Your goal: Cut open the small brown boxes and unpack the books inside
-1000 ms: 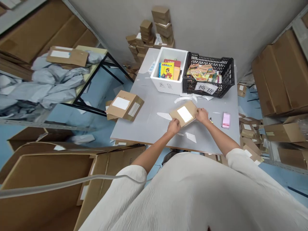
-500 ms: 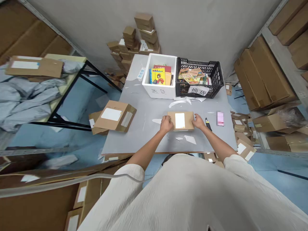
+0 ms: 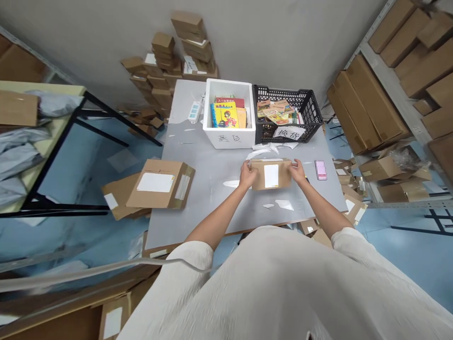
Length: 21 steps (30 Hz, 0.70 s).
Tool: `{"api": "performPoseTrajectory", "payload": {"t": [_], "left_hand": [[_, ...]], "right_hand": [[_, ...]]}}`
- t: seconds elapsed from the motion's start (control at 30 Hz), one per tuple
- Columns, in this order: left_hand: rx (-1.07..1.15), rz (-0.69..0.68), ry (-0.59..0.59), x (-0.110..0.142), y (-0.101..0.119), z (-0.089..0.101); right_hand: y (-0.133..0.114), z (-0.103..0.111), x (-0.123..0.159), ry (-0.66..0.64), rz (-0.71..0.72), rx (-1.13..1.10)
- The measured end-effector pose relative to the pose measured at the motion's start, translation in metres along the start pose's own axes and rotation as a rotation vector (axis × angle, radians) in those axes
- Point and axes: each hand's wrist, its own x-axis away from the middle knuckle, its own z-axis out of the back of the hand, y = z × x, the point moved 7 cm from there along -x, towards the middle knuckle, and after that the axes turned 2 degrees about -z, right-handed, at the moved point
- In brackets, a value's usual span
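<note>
A small cardboard box (image 3: 260, 178) with a white label is held between my two hands over the grey table (image 3: 212, 198). My left hand (image 3: 248, 174) grips its left end, and my right hand (image 3: 298, 171) grips the right end. The box is tilted, so its labelled face and part of its upper side show. A cutter (image 3: 307, 180) lies by my right wrist, mostly hidden by the arm. To the right of it lies a pink-screened phone (image 3: 321, 170). Torn white paper scraps (image 3: 284, 204) lie around the box.
Behind stand a white foam bin (image 3: 230, 140) with books and a black plastic crate (image 3: 288, 137) with booklets. A larger cardboard box (image 3: 155, 183) sits at the table's left edge. Boxes are stacked by the wall (image 3: 283, 42). A power strip (image 3: 194, 112) lies at the back left.
Both hands have lifted and tilted the cardboard box off the tabletop. The right arm now covers most of the cutter. The whole view has turned slightly.
</note>
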Motion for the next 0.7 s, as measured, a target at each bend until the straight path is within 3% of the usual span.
{"api": "performPoseTrajectory", "payload": {"t": [0.1,0.27,0.5,0.7], "left_hand": [[-0.079,-0.035,-0.008,0.000,0.004,0.000],[-0.244,0.012,-0.035,0.011,-0.008,-0.001],[-0.310,0.030,-0.095,0.020,-0.027,-0.007],[-0.172,0.034,-0.099,0.019,-0.022,-0.012]], "right_hand": [[0.002,0.013,0.006,0.064,0.040,0.003],[0.023,0.024,0.015,0.095,0.009,0.128],[0.043,0.024,0.015,0.015,0.023,0.261],[0.048,0.004,0.007,-0.144,0.126,0.017]]}}
